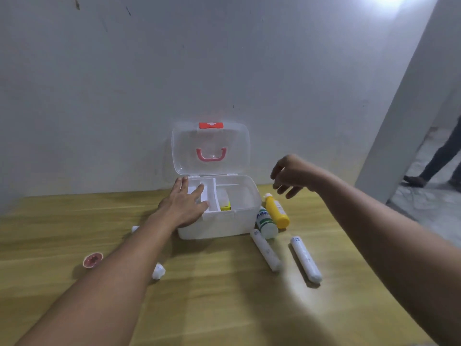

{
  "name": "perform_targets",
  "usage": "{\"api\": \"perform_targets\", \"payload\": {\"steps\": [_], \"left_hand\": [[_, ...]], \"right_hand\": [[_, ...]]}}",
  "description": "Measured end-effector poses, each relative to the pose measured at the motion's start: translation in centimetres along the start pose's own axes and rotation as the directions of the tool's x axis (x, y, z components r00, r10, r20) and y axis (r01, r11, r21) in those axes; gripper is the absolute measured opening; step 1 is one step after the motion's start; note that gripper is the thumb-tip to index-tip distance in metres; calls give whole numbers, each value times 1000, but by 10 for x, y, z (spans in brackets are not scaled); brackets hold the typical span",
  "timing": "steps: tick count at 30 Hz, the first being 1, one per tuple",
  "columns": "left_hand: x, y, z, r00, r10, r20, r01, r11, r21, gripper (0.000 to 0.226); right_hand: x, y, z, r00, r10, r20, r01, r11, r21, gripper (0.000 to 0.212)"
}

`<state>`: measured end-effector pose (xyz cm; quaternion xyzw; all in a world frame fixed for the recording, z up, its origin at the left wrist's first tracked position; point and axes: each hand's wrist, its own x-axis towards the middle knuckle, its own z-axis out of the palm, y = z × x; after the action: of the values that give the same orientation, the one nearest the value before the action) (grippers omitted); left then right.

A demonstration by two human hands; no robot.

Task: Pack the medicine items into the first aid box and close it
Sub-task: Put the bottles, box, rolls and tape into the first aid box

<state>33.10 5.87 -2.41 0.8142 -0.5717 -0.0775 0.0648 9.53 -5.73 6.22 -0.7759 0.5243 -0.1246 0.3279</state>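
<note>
Grey walls stand behind a wooden table (224, 295), and the box (232, 221) sits at the table's far edge, against the back wall. Its clear lid (210, 148) stands upright and open, with a pink handle (211, 156) and a red latch (211, 125) at the top. Inside, a white tray (212, 196) fills the left part, and something yellow (225, 207) lies in the right compartment, too blurred to name.

The left hand (185, 204) lies flat, fingers spread, on the box's left front corner and over the tray; it holds nothing. The right hand (290, 174) hangs in the air above the table beyond the box's right side, fingers loosely curled and apart, empty as far as the blur allows.

Just beside the box's right wall lie a yellow bottle (277, 212) and a white bottle (266, 222), touching each other. Nearer the front edge lie two white rolls (265, 249) (306, 258), apart from each other. Left of the box, a small white item (135, 229) peeks from behind the left forearm, a white wad (159, 270) lies nearer, and a pink round dish (92, 260) lies toward the left edge.

At the far right, a person's legs (441, 158) show through a doorway.
</note>
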Motion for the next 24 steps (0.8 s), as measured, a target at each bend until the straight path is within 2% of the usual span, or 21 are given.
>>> {"api": "perform_targets", "payload": {"steps": [4,7,10,18,24], "left_hand": [[-1,2,0,1000,2,1,-2,1000,18,64],[-4,4,-3,1000,1,5,-1,999,36,64],[-4,4,-3,1000,2,10,-2,999,39,63],[0,2,1,1000,-4,-3,4,999,46,64],[1,0,2,1000,-6,-9,7,999,31,64]], "right_hand": [[-12,39,-4,958,226,179,-161,935,-316,30],[-21,58,7,909,322,263,-205,897,-391,41],[-30,68,22,863,381,331,-226,878,-421,40],[-35,56,37,919,221,325,-149,961,-233,41],[-32,54,57,939,198,283,-124,958,-257,29]]}}
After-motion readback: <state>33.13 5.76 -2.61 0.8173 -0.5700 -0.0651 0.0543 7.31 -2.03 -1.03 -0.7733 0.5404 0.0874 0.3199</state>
